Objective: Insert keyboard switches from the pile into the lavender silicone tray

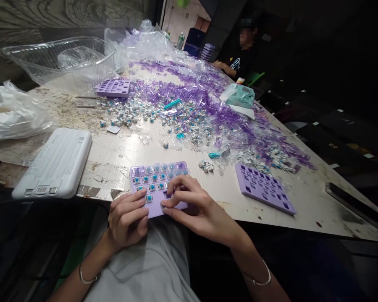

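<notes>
A purple keypad plate (151, 176) lies at the table's near edge, with several blue-stemmed switches set in its upper rows. My left hand (127, 218) curls around its lower left corner and grips it. My right hand (192, 205) rests on the plate's lower right, fingers bent and pressed on the plate; whether a switch is under them is hidden. A pile of loose switches (164, 121) and purple clear parts (214, 105) is spread across the table beyond.
An empty purple plate (264, 188) lies right of my hands, another (113, 88) farther back left. A white case (55, 163) sits at left, a clear plastic tub (63, 58) and bags behind. A person sits at the far end (239, 54).
</notes>
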Motion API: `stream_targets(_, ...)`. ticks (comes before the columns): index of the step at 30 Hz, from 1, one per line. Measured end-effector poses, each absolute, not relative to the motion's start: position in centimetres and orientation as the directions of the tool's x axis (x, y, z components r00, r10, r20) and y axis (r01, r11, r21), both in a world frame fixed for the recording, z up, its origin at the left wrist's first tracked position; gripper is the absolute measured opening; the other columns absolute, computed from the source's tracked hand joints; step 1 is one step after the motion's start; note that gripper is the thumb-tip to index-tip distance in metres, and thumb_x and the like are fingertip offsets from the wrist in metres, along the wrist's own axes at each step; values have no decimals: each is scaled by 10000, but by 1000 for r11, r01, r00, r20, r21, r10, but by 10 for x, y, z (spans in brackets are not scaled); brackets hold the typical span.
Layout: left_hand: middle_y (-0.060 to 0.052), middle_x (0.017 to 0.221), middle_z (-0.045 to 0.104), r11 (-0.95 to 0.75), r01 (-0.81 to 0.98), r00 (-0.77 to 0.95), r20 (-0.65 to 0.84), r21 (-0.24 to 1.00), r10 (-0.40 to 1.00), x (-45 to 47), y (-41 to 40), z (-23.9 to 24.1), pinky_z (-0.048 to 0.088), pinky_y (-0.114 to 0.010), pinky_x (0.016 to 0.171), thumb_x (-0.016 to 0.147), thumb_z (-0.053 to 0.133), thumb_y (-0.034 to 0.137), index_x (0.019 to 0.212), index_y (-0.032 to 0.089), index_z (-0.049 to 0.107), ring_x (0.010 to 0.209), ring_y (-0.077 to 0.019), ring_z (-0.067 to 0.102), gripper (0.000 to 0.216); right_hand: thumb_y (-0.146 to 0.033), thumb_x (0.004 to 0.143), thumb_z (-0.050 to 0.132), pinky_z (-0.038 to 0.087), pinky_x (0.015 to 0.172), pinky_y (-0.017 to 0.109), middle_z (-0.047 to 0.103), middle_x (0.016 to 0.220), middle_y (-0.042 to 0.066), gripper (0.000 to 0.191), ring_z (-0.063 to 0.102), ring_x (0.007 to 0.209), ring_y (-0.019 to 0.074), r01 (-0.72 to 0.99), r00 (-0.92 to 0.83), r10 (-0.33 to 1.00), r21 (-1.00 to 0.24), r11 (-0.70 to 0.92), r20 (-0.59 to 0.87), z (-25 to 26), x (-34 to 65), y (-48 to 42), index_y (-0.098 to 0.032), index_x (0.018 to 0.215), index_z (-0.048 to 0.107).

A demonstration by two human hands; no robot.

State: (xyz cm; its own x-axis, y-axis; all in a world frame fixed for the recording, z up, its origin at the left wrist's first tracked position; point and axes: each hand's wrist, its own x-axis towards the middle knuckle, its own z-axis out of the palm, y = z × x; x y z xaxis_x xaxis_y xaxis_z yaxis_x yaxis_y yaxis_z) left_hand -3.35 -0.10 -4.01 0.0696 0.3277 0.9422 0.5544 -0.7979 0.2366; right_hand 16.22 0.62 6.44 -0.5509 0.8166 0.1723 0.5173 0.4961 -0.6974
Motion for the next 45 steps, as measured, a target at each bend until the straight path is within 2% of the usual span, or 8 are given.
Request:
stream_targets(6, -9, 876, 643, -806, 542, 68, 944, 238, 324, -34, 0, -39, 540, -321, 774, 896, 540, 172, 908, 180, 568, 934, -191, 719, 31, -207, 835, 691, 408, 914, 392, 484, 937, 28, 23, 500, 975, 186, 546, -536, 831, -689, 476, 149, 66, 162, 8, -215, 822, 674)
stream_targets(12, 4, 878, 644, -800, 550, 68, 942, 240, 330, -33, 1, -41, 535, -306, 773, 911, 536, 205, 904, 195, 569, 943, -176, 718, 35, -216, 898, 610, 396, 892, 377, 537, 961, 41, 26, 509, 972, 191, 551, -603, 785, -638, 538, 141, 64, 164, 8, -200, 917, 615)
stream_targets(17, 25, 855, 641, -798, 547, 55, 941, 252, 335, -31, 0, -42, 518, -277, 744, 932, 515, 238, 868, 198, 569, 939, -144, 715, 93, -177, 950, 492, 440, 730, 300, 557, 852, 41, 71, 527, 815, 167, 518, -706, 694, -563, 644, 145, 75, 160, 7, -180, 922, 558)
stream_targets(19, 28, 845, 640, -794, 548, 43, 939, 262, 340, -30, 0, -42, 512, -277, 728, 937, 511, 241, 856, 198, 565, 940, -139, 713, 107, -195, 969, 453, 450, 696, 296, 559, 882, 58, 112, 529, 798, 171, 538, -738, 667, -507, 673, 103, 82, 157, 9, -180, 951, 562)
stream_targets(25, 22, 830, 655, -797, 538, 53, 933, 273, 355, -32, -1, -40, 523, -301, 700, 900, 545, 208, 840, 210, 562, 907, -159, 721, 62, -119, 962, 406, 431, 625, 273, 544, 944, 71, 147, 505, 734, 151, 576, -770, 637, -461, 675, -28, 90, 155, 11, -165, 923, 540)
stream_targets(32, 5, 852, 655, -807, 537, 66, 942, 244, 328, -33, 0, -40, 527, -303, 724, 886, 552, 178, 862, 187, 567, 900, -171, 725, 30, -150, 950, 488, 441, 674, 252, 540, 843, 22, 86, 534, 782, 138, 462, -730, 680, -684, 565, 69, 78, 158, 15, -186, 872, 494)
stream_targets(45, 32, 808, 676, -788, 557, 21, 945, 261, 328, -25, -1, -38, 532, -282, 703, 892, 525, 204, 880, 228, 564, 877, -146, 729, 48, -172, 966, 472, 478, 748, 273, 559, 924, 48, 37, 552, 852, 155, 524, -708, 706, -655, 544, 20, 77, 161, 11, -206, 954, 481)
